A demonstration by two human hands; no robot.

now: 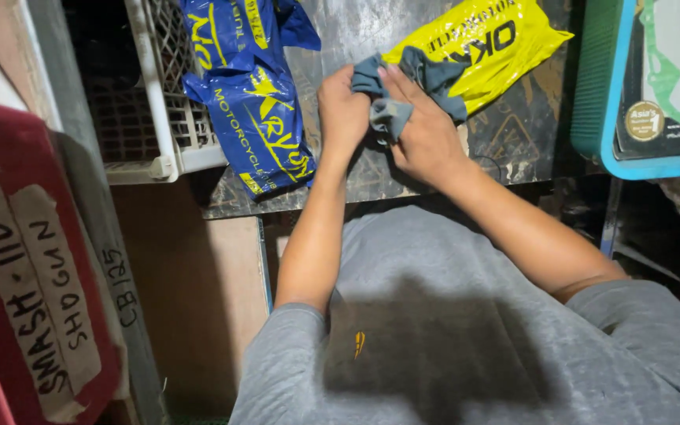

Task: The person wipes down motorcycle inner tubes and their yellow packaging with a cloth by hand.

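— Head view first: what stays hidden?

— Much of the grey-blue cloth (391, 106) is bunched between the two hands, so its full shape cannot be made out. The left hand (341, 114) shows only its back; its fingers curl under, clenched on the cloth. The blue plastic bag (249, 94) and the yellow plastic bag (478, 47) are both cut off at the top edge.

— And the cloth itself?

— Soft, crumpled, dull grey-blue, with a loose fold lying over the yellow bag. It sits above the dark, scuffed table (513, 134), between the two bags.

— The right hand (426, 138)?

— Its fingers (399, 90) press over the cloth from above, grasping it. A white plastic crate (159, 134) stands to the left.
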